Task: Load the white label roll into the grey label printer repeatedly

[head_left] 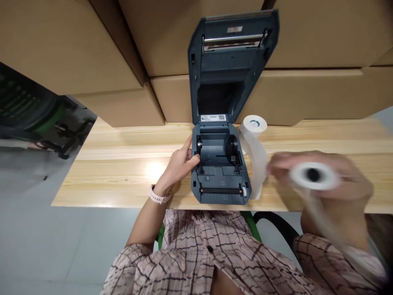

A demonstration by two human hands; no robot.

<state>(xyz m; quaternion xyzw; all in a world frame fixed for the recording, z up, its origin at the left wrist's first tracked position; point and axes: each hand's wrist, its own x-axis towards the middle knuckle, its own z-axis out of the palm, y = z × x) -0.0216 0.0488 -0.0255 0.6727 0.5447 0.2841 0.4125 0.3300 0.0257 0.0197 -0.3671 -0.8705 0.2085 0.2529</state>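
A dark grey label printer (221, 180) stands on the wooden table with its lid (235, 61) raised. Its roll compartment (216, 145) shows two black roll holders and no roll between them. My left hand (181, 164) rests against the printer's left side, thumb on the rim and fingers stretched out along it. Held in my right hand (346, 176), to the right of the printer, is a white label roll (315, 176) with a loose strip trailing down; both are blurred. A second label roll (254, 124) lies beside the printer, its strip unrolled toward the table's front edge.
Large cardboard boxes (307, 94) are stacked along the back of the wooden table (116, 164), right behind the raised lid. A dark chair with a wheeled base (63, 143) stands on the floor at the left.
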